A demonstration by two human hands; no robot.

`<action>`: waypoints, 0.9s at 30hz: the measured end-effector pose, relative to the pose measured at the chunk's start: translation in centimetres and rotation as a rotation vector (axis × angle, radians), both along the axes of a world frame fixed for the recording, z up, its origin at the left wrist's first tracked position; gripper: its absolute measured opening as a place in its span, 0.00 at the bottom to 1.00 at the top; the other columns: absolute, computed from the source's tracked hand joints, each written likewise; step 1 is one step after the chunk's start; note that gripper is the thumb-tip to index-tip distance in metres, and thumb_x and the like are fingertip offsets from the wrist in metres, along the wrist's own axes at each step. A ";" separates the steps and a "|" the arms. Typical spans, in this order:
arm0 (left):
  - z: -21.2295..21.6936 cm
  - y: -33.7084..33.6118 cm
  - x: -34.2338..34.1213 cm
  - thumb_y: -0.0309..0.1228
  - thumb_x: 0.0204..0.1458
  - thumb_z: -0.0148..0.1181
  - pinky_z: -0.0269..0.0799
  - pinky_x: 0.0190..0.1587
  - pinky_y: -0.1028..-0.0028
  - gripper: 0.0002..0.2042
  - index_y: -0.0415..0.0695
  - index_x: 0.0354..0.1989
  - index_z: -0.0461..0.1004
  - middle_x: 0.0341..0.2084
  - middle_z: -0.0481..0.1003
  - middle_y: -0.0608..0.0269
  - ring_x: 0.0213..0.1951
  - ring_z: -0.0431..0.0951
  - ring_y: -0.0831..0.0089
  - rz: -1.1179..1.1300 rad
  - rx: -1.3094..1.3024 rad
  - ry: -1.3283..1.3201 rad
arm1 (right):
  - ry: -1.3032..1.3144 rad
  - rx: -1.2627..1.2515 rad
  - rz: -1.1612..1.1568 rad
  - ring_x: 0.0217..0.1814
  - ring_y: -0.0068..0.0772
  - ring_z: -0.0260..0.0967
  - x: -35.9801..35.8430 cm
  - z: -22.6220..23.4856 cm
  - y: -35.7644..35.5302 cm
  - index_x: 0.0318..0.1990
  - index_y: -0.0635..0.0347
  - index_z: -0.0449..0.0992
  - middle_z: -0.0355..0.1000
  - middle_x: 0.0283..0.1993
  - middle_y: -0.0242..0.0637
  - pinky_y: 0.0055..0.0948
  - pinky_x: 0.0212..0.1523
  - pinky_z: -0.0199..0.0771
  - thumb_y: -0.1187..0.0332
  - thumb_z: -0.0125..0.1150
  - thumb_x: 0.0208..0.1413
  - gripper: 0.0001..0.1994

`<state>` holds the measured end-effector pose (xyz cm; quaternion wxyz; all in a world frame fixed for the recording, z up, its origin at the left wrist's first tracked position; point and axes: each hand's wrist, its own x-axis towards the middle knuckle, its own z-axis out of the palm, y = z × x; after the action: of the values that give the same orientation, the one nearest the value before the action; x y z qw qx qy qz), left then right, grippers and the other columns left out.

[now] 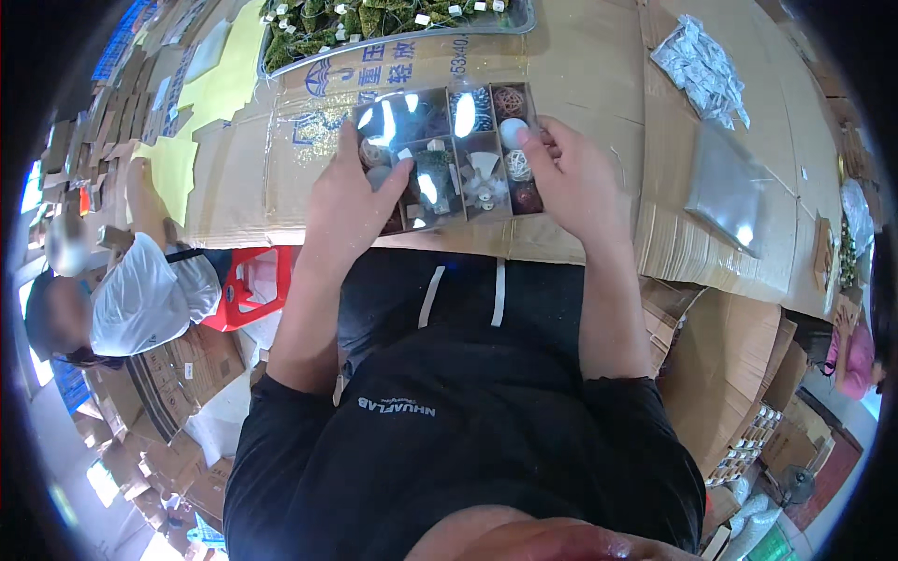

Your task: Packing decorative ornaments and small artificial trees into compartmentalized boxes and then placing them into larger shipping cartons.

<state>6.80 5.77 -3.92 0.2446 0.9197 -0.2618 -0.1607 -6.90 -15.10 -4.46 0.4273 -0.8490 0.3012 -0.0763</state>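
A shallow divided box [456,173] under a clear, glossy cover lies at the near edge of the cardboard-covered table [589,75]. Through the cover show woven and plain balls in white, brown and dark red, a green mossy piece and a pale flower-like ornament. Glare hides some of the compartments. My left hand [348,201] grips the box's left side, its thumb on top. On the opposite side my right hand [578,182] is closed round the edge, thumb resting near a white ball. Fingers beneath the box are hidden.
A clear tray [529,17] of green mossy pieces with white tags stands beyond the box. Crumpled silvery wrap [700,70] and a flat clear plastic piece [725,187] lie rightward. Yellow sheets [220,89], a red stool [245,294] and a person [154,290] are leftward.
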 end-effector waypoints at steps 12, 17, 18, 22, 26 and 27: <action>-1.8 -0.8 -1.2 0.62 0.51 0.60 0.77 0.42 0.50 0.52 0.33 0.71 0.45 0.42 0.72 0.33 0.43 0.79 0.39 -0.019 0.189 -0.223 | -0.098 0.004 -0.081 0.38 0.51 0.78 0.4 -2.1 1.2 0.47 0.67 0.74 0.78 0.40 0.51 0.42 0.42 0.76 0.51 0.62 0.58 0.24; -1.0 -1.3 -1.6 0.63 0.51 0.58 0.77 0.41 0.52 0.53 0.34 0.72 0.44 0.44 0.71 0.32 0.42 0.79 0.41 0.013 0.253 -0.165 | -0.116 0.206 -0.064 0.38 0.46 0.78 0.8 -2.6 -0.5 0.48 0.64 0.75 0.78 0.41 0.47 0.38 0.42 0.76 0.52 0.62 0.57 0.22; -1.0 -1.5 -1.9 0.64 0.51 0.57 0.77 0.41 0.53 0.53 0.33 0.72 0.43 0.43 0.71 0.32 0.42 0.79 0.41 0.018 0.289 -0.159 | -0.093 0.201 -0.080 0.38 0.43 0.78 0.6 -2.4 -0.3 0.48 0.64 0.75 0.78 0.41 0.46 0.37 0.42 0.76 0.51 0.63 0.57 0.23; -1.4 -2.2 -2.3 0.67 0.50 0.56 0.77 0.41 0.53 0.56 0.31 0.72 0.40 0.46 0.68 0.27 0.43 0.78 0.39 0.036 0.323 -0.156 | -0.016 0.039 -0.081 0.39 0.38 0.78 1.2 -2.1 0.2 0.49 0.65 0.74 0.79 0.39 0.44 0.34 0.42 0.75 0.49 0.63 0.56 0.26; -1.6 -2.6 -2.7 0.69 0.46 0.58 0.70 0.53 0.49 0.60 0.31 0.72 0.38 0.54 0.57 0.16 0.56 0.66 0.32 -0.012 0.337 -0.213 | -0.067 0.418 -0.048 0.39 0.44 0.78 2.6 -4.2 -2.0 0.53 0.65 0.73 0.78 0.38 0.47 0.36 0.43 0.75 0.50 0.61 0.56 0.27; -1.8 -2.8 -2.8 0.70 0.44 0.58 0.66 0.59 0.47 0.62 0.31 0.72 0.37 0.57 0.52 0.11 0.62 0.61 0.29 -0.031 0.335 -0.241 | -0.066 0.418 -0.057 0.39 0.44 0.78 2.4 -4.1 -2.2 0.53 0.65 0.73 0.78 0.38 0.47 0.36 0.43 0.75 0.50 0.61 0.56 0.27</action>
<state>4.02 3.01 -5.77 0.0525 0.9560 -0.2729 -0.0944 -4.46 -17.32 -8.60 0.6012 -0.7302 0.3203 -0.0520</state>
